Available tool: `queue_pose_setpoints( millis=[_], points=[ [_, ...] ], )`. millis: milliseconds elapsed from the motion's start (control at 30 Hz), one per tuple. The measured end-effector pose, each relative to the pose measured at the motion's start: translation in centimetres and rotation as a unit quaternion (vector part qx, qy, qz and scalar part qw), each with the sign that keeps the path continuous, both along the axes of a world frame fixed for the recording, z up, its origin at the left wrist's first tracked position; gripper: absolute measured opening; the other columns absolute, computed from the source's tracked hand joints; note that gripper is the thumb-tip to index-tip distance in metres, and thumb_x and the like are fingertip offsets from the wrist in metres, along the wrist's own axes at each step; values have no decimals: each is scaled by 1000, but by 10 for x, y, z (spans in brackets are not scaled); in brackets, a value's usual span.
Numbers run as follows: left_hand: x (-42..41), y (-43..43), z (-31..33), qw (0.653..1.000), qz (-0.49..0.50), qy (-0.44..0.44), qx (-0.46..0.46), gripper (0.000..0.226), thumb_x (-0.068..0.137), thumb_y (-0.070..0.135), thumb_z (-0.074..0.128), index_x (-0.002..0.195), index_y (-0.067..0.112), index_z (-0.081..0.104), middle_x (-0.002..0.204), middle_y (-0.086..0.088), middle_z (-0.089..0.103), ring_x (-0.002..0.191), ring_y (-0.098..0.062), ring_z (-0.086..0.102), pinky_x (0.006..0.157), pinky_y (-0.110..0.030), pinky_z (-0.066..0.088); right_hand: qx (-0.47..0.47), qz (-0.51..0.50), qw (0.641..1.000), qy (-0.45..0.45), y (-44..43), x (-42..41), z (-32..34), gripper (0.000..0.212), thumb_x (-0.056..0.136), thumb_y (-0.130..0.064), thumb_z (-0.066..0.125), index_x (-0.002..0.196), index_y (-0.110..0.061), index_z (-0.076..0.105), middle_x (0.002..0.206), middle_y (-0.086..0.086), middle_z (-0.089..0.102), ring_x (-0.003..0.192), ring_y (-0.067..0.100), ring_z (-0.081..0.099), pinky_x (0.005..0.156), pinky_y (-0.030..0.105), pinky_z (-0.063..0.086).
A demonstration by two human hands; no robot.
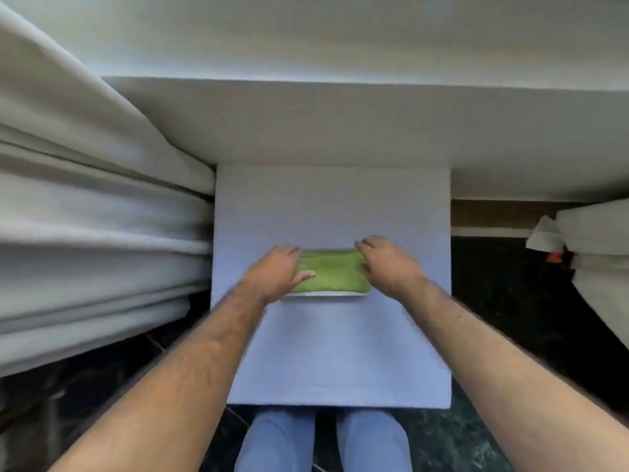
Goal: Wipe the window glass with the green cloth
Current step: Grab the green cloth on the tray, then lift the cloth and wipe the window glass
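picking-up step, judged: green cloth [328,271] folded at worktop [332,206] centre, left hand [279,272] at its 9 o'clock edge, right hand [388,264] at 3 o'clock, fingers spread over it, not clamped; next, pinching, lifting toward glass, unseen here.

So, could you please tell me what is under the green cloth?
A thin white edge, perhaps a tray or dish, shows beneath the green cloth, all resting on the pale table. The cloth and both hands, left and right, hide the rest.
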State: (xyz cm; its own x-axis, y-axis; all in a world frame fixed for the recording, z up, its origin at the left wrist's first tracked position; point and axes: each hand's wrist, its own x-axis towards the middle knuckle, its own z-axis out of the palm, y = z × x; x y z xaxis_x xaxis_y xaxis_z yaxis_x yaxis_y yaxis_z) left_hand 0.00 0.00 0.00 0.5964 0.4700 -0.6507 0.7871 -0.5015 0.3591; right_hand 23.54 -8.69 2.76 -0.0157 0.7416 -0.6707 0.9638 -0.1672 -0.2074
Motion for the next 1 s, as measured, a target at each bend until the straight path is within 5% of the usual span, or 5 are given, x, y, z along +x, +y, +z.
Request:
queue_pose_setpoints(
  millis=[200, 500, 633, 767, 1000],
  points=[
    [-12, -26, -64, 996, -57, -17, 73, 48, 75, 12, 90, 113, -8, 70, 117, -27, 71, 106, -44, 72, 84, -49, 65, 11, 62, 994, -89, -11, -12, -68, 31, 89, -11, 67, 121, -10, 67, 122, 9, 70, 114, 33, 64, 90, 42, 53],
    [2, -26, -83, 978, -60, 42, 193, 33, 61, 10, 89, 91, 10, 75, 98, -9, 68, 92, -30, 65, 76, -37, 54, 44, 44, 992, -112, -13, -21, -95, 25, 86, -7, 71, 111, -11, 68, 115, 9, 69, 111, 33, 60, 92, 44, 48],
    [10, -17, -62, 990, -23, 61, 121, 30, 84, 15, 64, 112, 8, 67, 123, -10, 60, 119, -32, 53, 97, -42, 43, 0, -8, 997, -71, 1, -25, -73, 32, 89, -2, 55, 119, -11, 63, 121, 10, 65, 114, 33, 57, 93, 42, 46],
    [11, 2, -22, 998, 47, 38, 15, 25, 89, 13, 59, 113, 12, 52, 111, -10, 65, 99, -33, 61, 75, -35, 41, -45, -85, 995, -13, 13, -26, -36, 30, 90, -1, 52, 116, -14, 56, 108, 10, 69, 90, 33, 65, 67, 35, 45],
    [22, 60, 84, 995, 93, -1, 31, 29, 93, 18, 62, 121, 25, 65, 117, -10, 72, 112, -36, 66, 80, -38, 53, 12, -119, 993, 16, 53, -1, 85, 25, 93, -26, 72, 118, -28, 73, 113, 6, 73, 110, 33, 68, 77, 37, 53]
  ],
)
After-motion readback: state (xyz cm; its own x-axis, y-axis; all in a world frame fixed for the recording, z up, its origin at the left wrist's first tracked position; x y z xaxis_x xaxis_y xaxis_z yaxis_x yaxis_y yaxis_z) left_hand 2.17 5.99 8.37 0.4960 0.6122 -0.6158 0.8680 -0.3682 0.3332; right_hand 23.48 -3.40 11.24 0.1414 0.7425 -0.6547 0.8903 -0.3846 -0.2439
